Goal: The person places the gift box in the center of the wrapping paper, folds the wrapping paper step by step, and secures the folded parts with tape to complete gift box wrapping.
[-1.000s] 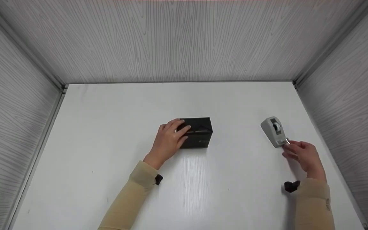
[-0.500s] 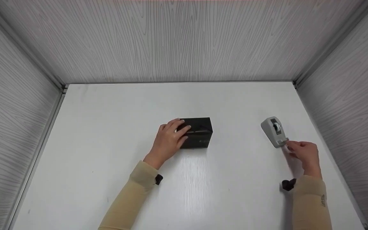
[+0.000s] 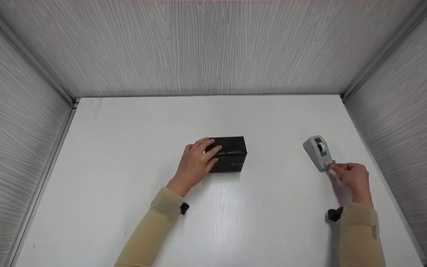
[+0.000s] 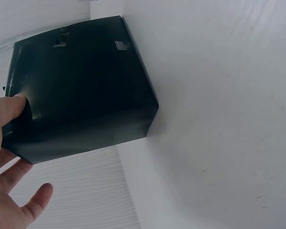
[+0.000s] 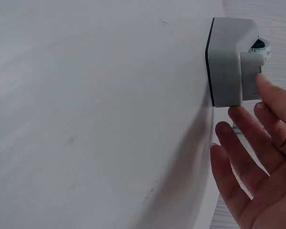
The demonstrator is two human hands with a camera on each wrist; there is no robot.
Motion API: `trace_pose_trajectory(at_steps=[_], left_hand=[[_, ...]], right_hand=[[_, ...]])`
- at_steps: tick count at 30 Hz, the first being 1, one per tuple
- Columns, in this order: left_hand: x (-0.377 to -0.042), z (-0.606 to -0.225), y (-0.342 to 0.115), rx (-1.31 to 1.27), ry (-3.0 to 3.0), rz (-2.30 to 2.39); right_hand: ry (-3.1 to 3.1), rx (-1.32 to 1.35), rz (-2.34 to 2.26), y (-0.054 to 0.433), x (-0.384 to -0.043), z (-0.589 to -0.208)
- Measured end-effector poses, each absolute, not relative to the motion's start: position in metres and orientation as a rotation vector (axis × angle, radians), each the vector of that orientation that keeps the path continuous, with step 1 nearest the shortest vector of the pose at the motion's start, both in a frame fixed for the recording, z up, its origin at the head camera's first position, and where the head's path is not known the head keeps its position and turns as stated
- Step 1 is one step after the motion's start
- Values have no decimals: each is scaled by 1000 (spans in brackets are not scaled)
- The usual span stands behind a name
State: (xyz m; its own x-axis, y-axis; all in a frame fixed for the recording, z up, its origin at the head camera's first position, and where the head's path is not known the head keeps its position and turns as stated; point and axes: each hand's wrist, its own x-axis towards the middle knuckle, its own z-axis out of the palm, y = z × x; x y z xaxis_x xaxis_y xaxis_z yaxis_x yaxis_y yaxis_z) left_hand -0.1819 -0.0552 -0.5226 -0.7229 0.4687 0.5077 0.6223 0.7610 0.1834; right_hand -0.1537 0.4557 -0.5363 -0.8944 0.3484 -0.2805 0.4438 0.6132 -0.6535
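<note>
In the head view my left hand (image 3: 193,163) holds the left end of a black box (image 3: 232,157) that sits mid-table. The left wrist view shows the thumb flat on one face of the box (image 4: 86,86), which carries small shiny tape pieces. To the right stands a grey tape dispenser (image 3: 315,152) with a roll of tape (image 3: 321,147) in it. My right hand (image 3: 354,178) is at its cutter end, thumb and forefinger pinching there. Up close, the thumb is against the cutter edge of the dispenser (image 5: 226,62); the tape end is mostly hidden behind the fingers.
A white table (image 3: 143,122) carries both things. Grey wood-grain panels (image 3: 206,48) wall it at the back and on both sides, with the right panel (image 3: 406,111) near my right hand. Each wrist wears a small black camera (image 3: 334,214).
My right hand has shifted slightly left, and its fingers have drawn together at the dispenser's cutter end. The left hand and the box have stayed put.
</note>
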Motion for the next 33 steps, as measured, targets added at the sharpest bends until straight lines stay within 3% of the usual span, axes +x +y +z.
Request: trace_pose_trajectory(at_steps=[9, 18, 24, 33], left_hand=[[-182, -523, -55, -833, -2520, -499], [-182, -521, -55, -833, -2533, -507], [-181, -522, -56, -829, -2536, -510], [-181, -522, -56, -831, -2519, -491]], right_hand=[[2716, 640, -1073, 458, -150, -540], [2614, 623, -1149, 439, -145, -514], [2561, 395, -1310, 392, -141, -502], [2502, -31, -1480, 302, -141, -515]])
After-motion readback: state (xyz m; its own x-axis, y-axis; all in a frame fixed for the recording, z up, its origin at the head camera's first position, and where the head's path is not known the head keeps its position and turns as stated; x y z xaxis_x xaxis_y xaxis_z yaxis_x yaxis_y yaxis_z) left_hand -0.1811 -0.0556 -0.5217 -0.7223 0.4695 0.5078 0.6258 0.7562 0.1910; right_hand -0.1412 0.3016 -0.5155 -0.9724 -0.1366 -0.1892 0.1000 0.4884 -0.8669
